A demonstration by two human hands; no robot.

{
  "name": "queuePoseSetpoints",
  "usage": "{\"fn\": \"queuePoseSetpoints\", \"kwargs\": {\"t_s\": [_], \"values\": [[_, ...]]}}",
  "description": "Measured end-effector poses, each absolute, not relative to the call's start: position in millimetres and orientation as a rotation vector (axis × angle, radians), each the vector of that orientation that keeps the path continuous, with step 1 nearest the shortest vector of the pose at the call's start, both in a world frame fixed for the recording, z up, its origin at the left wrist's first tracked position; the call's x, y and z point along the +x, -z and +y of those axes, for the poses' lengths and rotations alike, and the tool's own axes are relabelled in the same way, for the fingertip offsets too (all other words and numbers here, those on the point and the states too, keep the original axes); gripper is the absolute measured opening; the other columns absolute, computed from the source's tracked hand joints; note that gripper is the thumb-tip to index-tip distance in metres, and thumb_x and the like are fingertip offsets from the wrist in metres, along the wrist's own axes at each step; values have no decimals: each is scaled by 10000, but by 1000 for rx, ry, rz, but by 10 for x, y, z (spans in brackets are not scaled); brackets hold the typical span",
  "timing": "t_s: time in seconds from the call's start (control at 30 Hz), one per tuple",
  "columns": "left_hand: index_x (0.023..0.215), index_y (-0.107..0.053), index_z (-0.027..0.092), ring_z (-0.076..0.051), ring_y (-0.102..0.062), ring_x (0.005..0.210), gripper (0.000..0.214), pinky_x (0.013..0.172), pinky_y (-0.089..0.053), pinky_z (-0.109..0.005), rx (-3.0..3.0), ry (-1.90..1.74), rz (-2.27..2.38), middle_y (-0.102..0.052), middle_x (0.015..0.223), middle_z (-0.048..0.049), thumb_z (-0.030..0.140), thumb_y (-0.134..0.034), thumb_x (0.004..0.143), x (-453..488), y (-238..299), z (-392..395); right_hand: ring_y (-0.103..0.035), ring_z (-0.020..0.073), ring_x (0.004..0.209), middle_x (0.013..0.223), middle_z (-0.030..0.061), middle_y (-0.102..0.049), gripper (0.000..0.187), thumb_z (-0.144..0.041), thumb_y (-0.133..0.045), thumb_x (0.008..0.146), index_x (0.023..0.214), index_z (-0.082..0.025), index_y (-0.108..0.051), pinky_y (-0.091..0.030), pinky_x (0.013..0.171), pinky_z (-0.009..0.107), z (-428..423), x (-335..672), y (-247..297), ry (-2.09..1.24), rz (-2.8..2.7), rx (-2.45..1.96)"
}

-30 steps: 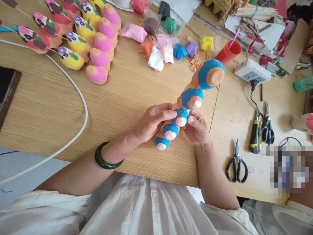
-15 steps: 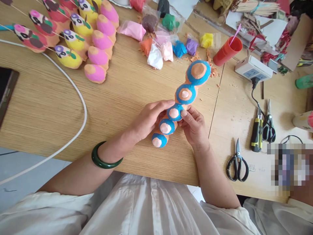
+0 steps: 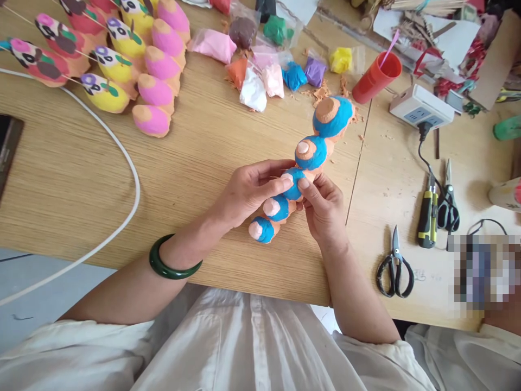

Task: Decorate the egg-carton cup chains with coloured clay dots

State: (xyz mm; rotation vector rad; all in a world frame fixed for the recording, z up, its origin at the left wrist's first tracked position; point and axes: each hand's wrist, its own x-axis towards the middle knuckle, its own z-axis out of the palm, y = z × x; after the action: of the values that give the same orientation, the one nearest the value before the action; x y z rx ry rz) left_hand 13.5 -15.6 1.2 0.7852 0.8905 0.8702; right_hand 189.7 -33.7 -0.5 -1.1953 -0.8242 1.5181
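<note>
Both hands hold a row of joined round lumps [image 3: 311, 155], orange beneath with blue bands, over the table. Pale pink clay caps several of its lumps; the far, largest lump has a bare orange tip. My left hand [image 3: 252, 190] grips from the left, its thumb pressed on the pink patch of the middle lump and its fingers behind the row. On the right side, my right hand [image 3: 325, 209] pinches the same lump, thumb on its blue band, other fingers partly hidden underneath. A dark green bangle [image 3: 173, 260] circles my left wrist.
Painted lump rows in pink [image 3: 152, 119], yellow [image 3: 106, 96] and red stand at the back left. Bags of coloured clay [image 3: 253, 92] lie behind my hands. A red cup [image 3: 376, 79], power strip [image 3: 421, 108], cutter [image 3: 427, 217] and scissors [image 3: 394, 266] sit to the right.
The lump row has rolled so its pink caps face left. My left thumb has moved down from the row's upper edge onto the middle lump's pink patch.
</note>
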Motion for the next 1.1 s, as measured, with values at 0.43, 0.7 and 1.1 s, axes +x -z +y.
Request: {"fn": "queuePoseSetpoints", "kwargs": {"t_s": [0.43,0.7,1.1], "values": [[1381,-787,206,-121,-663,634,523,540,-566,-231,769,-829,940,-753,862,-13,477,-787,935,173,-133,-214,-582,152,624,773,-8,-715,363,-558,-970,767,856,-289,-743,-471,536,324,-335,1891,-33,-1490,-830,-1255],[1201,-817,165,-82,-553,506,395,522,-569,-232,790,-890,1037,-680,697,25,384,-844,873,212,-164,-226,-607,177,682,812,5,-718,422,-606,-1006,719,857,-308,-741,-509,550,331,-379,1805,2,-1454,-850,-1263],[1482,-746,319,-117,-676,601,601,575,-592,-225,731,-792,913,-765,862,-9,535,-819,925,161,-158,-235,-473,93,506,591,-63,-560,505,-665,-929,760,730,-251,-640,-417,484,262,-278,1929,22,-1582,-810,-1203]]}}
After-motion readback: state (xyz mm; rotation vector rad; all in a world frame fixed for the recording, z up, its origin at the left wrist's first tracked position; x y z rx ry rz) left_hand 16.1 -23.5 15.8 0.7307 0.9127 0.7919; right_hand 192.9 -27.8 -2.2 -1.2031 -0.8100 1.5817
